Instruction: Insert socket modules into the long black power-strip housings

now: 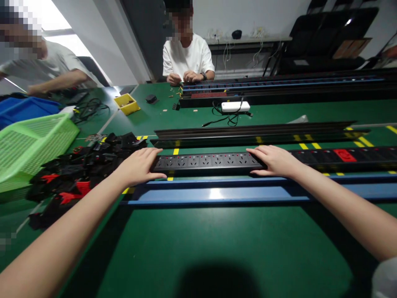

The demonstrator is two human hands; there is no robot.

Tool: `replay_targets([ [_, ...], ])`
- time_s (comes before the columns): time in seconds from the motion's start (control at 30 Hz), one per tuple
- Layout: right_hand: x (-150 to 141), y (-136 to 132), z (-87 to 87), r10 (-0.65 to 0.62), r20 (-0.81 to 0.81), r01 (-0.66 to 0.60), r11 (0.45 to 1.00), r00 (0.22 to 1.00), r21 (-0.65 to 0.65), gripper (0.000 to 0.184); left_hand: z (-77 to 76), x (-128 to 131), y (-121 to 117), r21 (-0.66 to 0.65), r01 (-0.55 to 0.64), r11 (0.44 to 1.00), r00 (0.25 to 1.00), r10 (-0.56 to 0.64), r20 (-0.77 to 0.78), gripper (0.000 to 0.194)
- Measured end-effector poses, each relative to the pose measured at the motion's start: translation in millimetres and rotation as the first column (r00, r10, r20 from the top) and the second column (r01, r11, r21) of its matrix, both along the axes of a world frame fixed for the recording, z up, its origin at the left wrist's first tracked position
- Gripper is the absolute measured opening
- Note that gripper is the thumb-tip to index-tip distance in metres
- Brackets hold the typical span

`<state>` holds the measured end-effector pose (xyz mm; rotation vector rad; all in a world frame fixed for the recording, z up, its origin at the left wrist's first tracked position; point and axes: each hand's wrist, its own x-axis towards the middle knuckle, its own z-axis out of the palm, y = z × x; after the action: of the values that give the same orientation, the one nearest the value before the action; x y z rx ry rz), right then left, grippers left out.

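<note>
A long black power strip [204, 160] with a row of sockets lies across the green table, one red module [345, 155] set in it towards the right. My left hand [141, 165] grips its left end, thumb on the near side and fingers over the far edge. Further right, my right hand [273, 160] clasps the strip the same way near its middle. Just in front of the strip runs a blue metal channel [192, 193], its inside facing up. Behind the strip lies a dark channel-shaped rail [248, 134].
Left of my left hand is a heap of black and red plastic parts [93, 165], beside a green basket [34, 145] and a blue bin [29, 109]. A yellow box [127, 104] and a white adapter [235, 106] with cables lie farther back. Two people in white sit across the table.
</note>
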<state>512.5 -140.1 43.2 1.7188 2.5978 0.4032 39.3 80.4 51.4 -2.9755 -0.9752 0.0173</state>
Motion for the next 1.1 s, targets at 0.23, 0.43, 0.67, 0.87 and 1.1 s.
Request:
replay_targets([
  [0.23, -3.5, -0.3, 2.1, -0.024, -0.016, 0.024, 0.999, 1.000, -0.028, 0.075, -26.5, 23.2, -2.3, -0.088, -0.128, 0.988, 0.970, 0.144, 0.194, 0.121],
  [0.43, -4.1, -0.9, 2.8, -0.018, -0.023, 0.018, 1.000, 1.000, -0.008, 0.076, -19.3, 27.9, -11.4, -0.100, -0.129, 0.987, 0.987, 0.138, 0.087, 0.097],
  [0.67, -4.2, -0.6, 2.0, -0.014, -0.057, 0.014, 1.000, 0.998, -0.004, 0.076, -16.9, 31.3, -17.4, -0.108, -0.210, 0.972, 0.975, 0.217, 0.055, 0.086],
  [0.87, -4.9, 2.8, 5.8, 0.035, -0.096, -0.031, 0.999, 0.995, 0.045, 0.082, -16.8, 32.3, -14.4, -0.081, -0.189, 0.979, 0.980, 0.193, 0.040, 0.081],
  [1.1, -0.4, 12.9, 8.5, 0.060, -0.133, -0.054, 0.997, 0.989, 0.049, 0.087, -16.1, 39.8, -4.7, -0.040, -0.224, 0.974, 0.974, 0.225, 0.026, 0.082],
])
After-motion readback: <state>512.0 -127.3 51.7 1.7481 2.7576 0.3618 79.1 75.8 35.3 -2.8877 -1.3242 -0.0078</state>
